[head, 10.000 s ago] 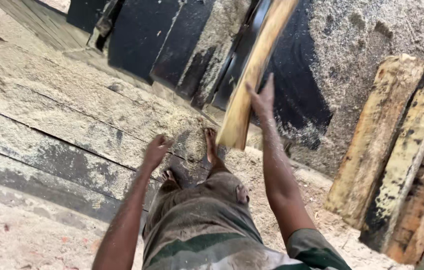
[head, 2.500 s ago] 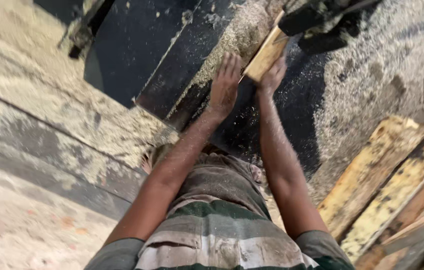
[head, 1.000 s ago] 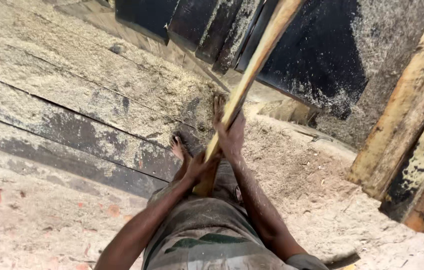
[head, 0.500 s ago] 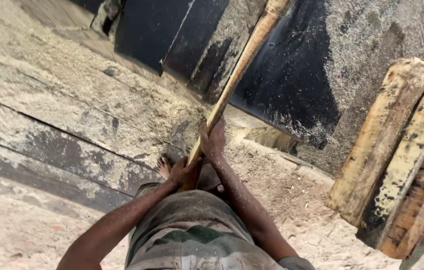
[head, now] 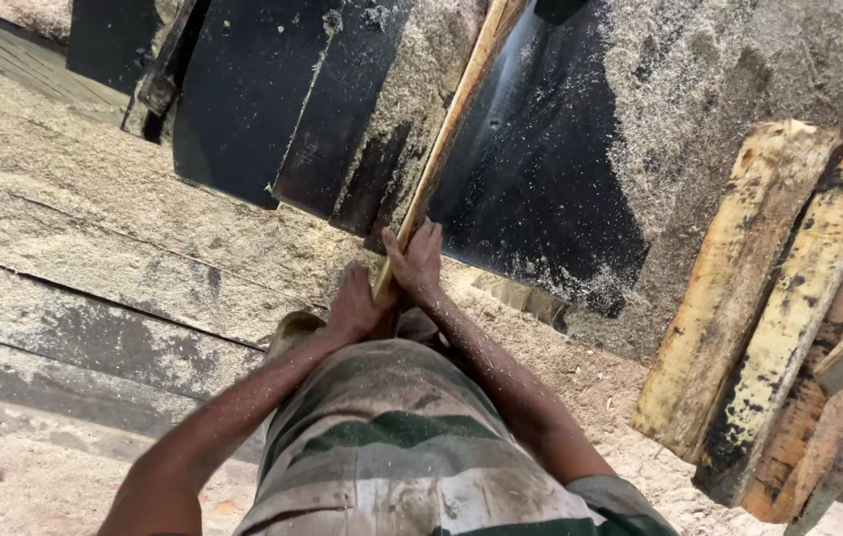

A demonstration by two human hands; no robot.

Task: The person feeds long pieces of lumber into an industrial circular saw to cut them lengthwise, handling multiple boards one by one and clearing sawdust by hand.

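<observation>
A long pale wooden plank [head: 448,129] runs from my hands up and away across a dark machine table [head: 551,189] dusted with sawdust. My left hand [head: 359,307] grips the plank's near end from the left. My right hand [head: 418,263] clasps the same end from the right, fingers pressed along the wood. Both hands sit close together just above my striped, dust-covered shirt. The plank's far end leaves the top of the picture.
Rough bark-edged slabs [head: 739,298] lean in a stack at the right. Grey sawdust-covered planks [head: 94,268] run across the left. Dark metal panels [head: 273,99] stand at the top left. Sawdust covers the floor [head: 600,387].
Over the last second the plank stays gripped in both hands at its near end; the view has shifted slightly and the plank now lies further over the dark table.
</observation>
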